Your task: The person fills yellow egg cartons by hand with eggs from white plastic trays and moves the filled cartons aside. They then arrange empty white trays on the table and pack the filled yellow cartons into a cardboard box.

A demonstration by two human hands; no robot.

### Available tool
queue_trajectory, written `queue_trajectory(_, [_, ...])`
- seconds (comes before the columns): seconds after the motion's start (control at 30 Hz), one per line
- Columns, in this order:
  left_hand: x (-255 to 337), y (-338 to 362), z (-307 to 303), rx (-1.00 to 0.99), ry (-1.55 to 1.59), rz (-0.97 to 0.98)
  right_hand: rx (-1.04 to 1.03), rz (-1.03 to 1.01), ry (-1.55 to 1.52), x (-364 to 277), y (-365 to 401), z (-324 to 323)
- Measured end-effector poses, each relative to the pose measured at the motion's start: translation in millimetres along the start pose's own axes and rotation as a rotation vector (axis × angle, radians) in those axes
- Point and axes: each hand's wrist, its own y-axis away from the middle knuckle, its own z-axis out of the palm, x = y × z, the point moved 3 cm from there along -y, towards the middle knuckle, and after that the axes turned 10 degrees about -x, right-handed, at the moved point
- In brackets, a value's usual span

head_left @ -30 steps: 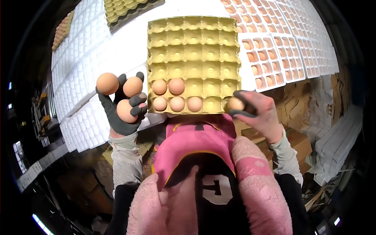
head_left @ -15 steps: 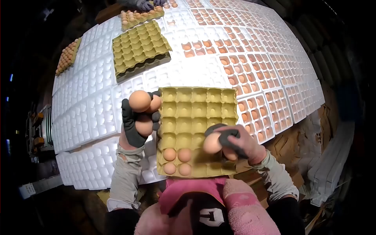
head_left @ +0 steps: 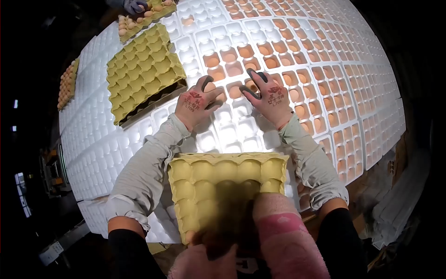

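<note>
Both my hands reach forward, backs up, over the white foam egg tray [head_left: 241,125]. My left hand [head_left: 196,103], in a dark-fingered glove, curls its fingers and thumb around a brown egg [head_left: 210,87]. To its right, my right hand [head_left: 269,98] has its fingertips about another egg [head_left: 251,86], low at the tray's cells. Whatever lies under either palm is hidden. Below my hands, close to my body, sits a yellow pulp egg tray [head_left: 227,169], its near part in shadow with a bit of an egg at its lower left edge.
White foam trays [head_left: 97,135] cover the table; many cells on the right hold brown eggs [head_left: 299,111]. A stack of yellow pulp trays [head_left: 144,69] stands left of my hands. Egg-filled trays [head_left: 68,86] lie farther left and at the back, beside another person's gloved hand [head_left: 134,5].
Both hands have moved forward from the yellow tray to the white foam tray, carrying eggs. The view has shifted, and the yellow tray now appears lower.
</note>
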Motion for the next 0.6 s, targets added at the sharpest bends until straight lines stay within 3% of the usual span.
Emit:
queue_trajectory(0.03, [0.8, 7.9, 2.7, -0.051, 0.12, 0.112, 0.032, 0.046, -0.395, -0.3, 8.4, -5.4])
queue_trajectory(0.07, [8.2, 13.2, 2.8, -0.226, 0.157, 0.104, 0.049, 0.036, -0.562, 5.8, 16.8, 1.4])
queue_trajectory(0.13, [15.4, 16.0, 15.6, -0.273, 0.065, 0.117, 0.068, -0.177, -0.12, 12.8, 21.7, 27.1])
queue_trajectory(0.17, [19.9, 13.5, 12.7, -0.268, -0.029, 0.084, -0.046, -0.169, -0.206, 18.8, 26.8, 33.0])
queue_trajectory(0.27, [25.8, -17.4, -11.9, -0.053, 0.439, 0.107, 0.195, -0.092, -0.521, 26.5, 49.1, -4.2])
queue_trajectory(0.3, [37.2, -30.6, -11.4, 0.009, 0.782, 0.167, 0.28, 0.003, -0.594, 29.1, 57.6, -16.9])
queue_trajectory(0.33, [54.2, -40.3, -6.1, 0.048, 0.832, 0.198, 0.299, 0.23, -1.203, 25.1, 67.0, -20.1])
queue_trajectory(0.4, [61.1, -60.8, 45.6, -0.11, 0.27, 0.545, 0.24, 0.217, -1.153, 23.1, 81.9, -37.7])
queue_trajectory(0.47, [64.3, -53.0, 41.5, 0.015, 0.011, 0.681, 0.162, 0.232, -1.023, 21.9, 113.4, -46.3])
queue_trajectory(0.53, [51.9, -30.3, -28.9, 0.125, 0.255, 0.531, 0.09, 0.386, -1.108, -2.7, 159.1, -68.8])
queue_trajectory(0.6, [17.0, 22.1, -99.5, 0.137, 1.067, 0.285, 0.064, 0.603, -1.164, -19.0, 223.4, -58.7])
